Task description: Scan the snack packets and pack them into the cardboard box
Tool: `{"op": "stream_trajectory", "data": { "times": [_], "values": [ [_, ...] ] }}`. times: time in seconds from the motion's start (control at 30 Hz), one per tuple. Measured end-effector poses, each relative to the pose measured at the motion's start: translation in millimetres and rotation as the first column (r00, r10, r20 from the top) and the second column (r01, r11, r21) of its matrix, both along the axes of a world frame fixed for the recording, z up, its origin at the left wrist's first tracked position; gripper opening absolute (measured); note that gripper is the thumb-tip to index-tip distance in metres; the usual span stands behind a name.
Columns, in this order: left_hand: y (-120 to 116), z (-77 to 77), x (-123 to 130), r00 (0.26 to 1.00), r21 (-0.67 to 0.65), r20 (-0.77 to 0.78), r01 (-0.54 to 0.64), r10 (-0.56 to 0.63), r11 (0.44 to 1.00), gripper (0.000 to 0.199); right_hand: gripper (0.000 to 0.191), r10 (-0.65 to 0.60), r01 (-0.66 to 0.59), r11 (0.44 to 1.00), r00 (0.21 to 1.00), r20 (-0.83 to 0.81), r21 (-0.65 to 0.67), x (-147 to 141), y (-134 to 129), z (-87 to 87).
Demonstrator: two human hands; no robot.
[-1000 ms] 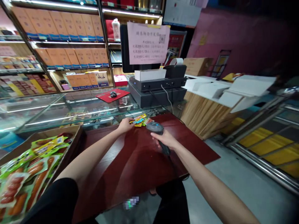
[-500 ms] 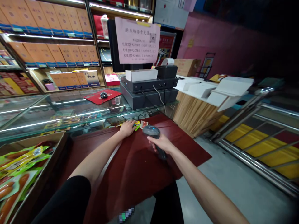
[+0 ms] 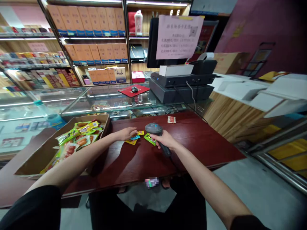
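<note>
My right hand (image 3: 165,140) is wrapped round the handle of a dark grey barcode scanner (image 3: 153,128), whose head points left and shows a small blue light. A green snack packet (image 3: 149,138) lies on the dark red tabletop (image 3: 192,137), just below the scanner head and beside the right fingers. At its left, my left hand (image 3: 126,133) is closed at the edge of small yellow and blue snack packets (image 3: 134,138); its fingertips are partly hidden. Farther back on the table lies a red and white packet (image 3: 171,119).
An open cardboard box (image 3: 26,166) of packaged snacks stands at left, near a blue-labelled bottle (image 3: 56,121). Behind are a glass counter (image 3: 103,99), a mouse on a red mat (image 3: 124,91), and a monitor with a paper sign (image 3: 178,38). A wood-panelled stand (image 3: 230,116) stands right.
The view has swung left, bringing the whole snack box into sight. My left hand and the small packets are now away from the red and white packet. The scanner stays in my right hand.
</note>
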State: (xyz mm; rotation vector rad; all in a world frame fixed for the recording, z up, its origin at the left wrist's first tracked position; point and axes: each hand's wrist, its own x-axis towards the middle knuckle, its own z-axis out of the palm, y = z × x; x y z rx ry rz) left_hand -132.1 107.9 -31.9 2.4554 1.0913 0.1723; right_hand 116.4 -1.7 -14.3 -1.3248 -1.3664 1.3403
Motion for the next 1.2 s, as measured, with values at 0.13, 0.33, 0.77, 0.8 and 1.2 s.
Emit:
{"op": "stream_trajectory", "data": {
  "times": [0.13, 0.33, 0.77, 0.8, 1.2],
  "values": [
    [1, 11.0, -42, 0.998, 0.036, -0.021, -0.051, 0.052, 0.998, 0.06, 0.033, -0.006, 0.007, 1.0, 1.0, 0.015, -0.023, -23, 1, -1.6],
    [-3, 4.3, -57, 0.993, 0.082, -0.069, -0.093, 0.099, 0.992, 0.058, 0.032, -0.047, 0.047, 0.997, 0.999, -0.003, -0.064, -42, 2, -7.5],
    [19, 0.2, -49, 0.948, 0.027, 0.017, -0.319, 0.319, 0.947, 0.027, 0.03, -0.016, 0.018, 0.996, 1.0, 0.022, -0.092, -49, 0, -2.7],
    [18, -1.1, -46, 0.96, 0.037, -0.057, -0.272, 0.274, 0.962, 0.032, 0.029, -0.014, 0.016, 0.996, 1.0, 0.023, -0.092, -49, 0, -2.9],
    [3, 13.4, -42, 0.748, -0.604, 0.213, -0.404, 0.628, 0.687, 0.026, 0.029, 0.02, -0.019, 0.997, 1.0, 0.01, -0.071, -53, 3, -5.2]
  ]
}}
